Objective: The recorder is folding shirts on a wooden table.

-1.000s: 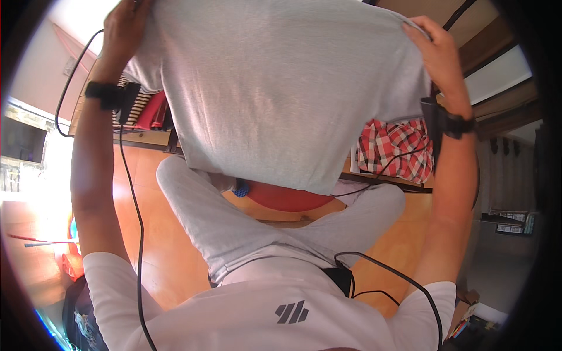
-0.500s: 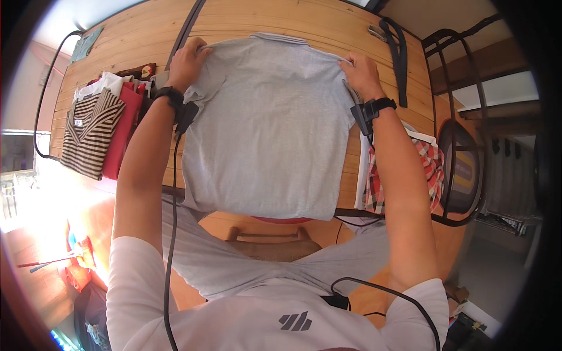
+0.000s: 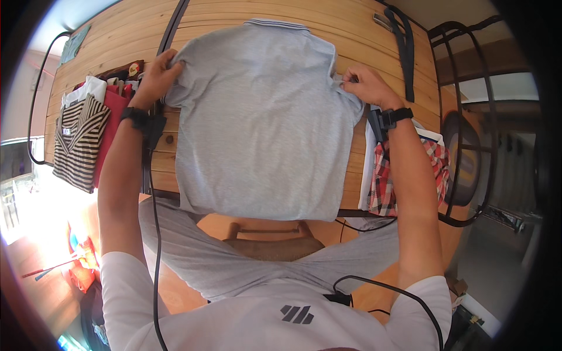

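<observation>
The grey polo shirt [image 3: 263, 123] lies spread face down on the wooden table [image 3: 374, 52], its hem hanging over the near edge. The left hand [image 3: 157, 73] pinches one shoulder, the right hand [image 3: 366, 86] pinches the other. With so much fabric overhanging, the shirt could slide off or wrinkle if the hands let go unevenly. Folded clothes [image 3: 88, 131] sit at the left.

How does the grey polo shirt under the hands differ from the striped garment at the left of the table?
The grey polo shirt is plain; the striped garment has dark and pale stripes. The polo lies spread open mid-table, its hem hanging over the near edge, gripped by the left hand and right hand; the striped one lies folded, untouched, on a pile. Both rest on the wooden table.
</observation>
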Demonstrator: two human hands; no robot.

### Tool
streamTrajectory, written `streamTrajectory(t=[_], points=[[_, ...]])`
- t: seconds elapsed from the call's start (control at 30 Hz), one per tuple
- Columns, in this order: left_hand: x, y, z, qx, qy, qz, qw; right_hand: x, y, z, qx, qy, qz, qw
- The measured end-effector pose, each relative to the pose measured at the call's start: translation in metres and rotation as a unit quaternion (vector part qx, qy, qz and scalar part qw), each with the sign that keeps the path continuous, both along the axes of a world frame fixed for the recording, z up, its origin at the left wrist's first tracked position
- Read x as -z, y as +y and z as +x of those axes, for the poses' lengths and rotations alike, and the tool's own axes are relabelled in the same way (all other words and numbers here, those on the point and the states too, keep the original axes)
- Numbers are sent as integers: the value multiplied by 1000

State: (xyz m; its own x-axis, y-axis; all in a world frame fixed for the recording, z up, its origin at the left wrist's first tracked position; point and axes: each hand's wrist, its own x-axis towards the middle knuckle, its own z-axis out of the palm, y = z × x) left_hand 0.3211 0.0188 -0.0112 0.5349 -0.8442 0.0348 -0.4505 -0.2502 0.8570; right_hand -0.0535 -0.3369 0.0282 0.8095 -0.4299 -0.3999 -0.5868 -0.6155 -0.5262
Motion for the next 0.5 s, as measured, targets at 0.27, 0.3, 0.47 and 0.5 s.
streamTrajectory(t=[0.27,0.3,0.47,0.5], points=[[-53,1,-3,-98,-283,56,953,9,-7,-8,-26,-88,-107,990],[-56,2,-2,-104,-305,116,940,6,-8,-10,-26,-89,-106,990],[-38,17,14,-124,-371,229,891,-13,-19,-21,146,-41,-197,969],[-32,20,15,-139,-372,236,887,-19,-23,-24,145,-43,-197,969]])
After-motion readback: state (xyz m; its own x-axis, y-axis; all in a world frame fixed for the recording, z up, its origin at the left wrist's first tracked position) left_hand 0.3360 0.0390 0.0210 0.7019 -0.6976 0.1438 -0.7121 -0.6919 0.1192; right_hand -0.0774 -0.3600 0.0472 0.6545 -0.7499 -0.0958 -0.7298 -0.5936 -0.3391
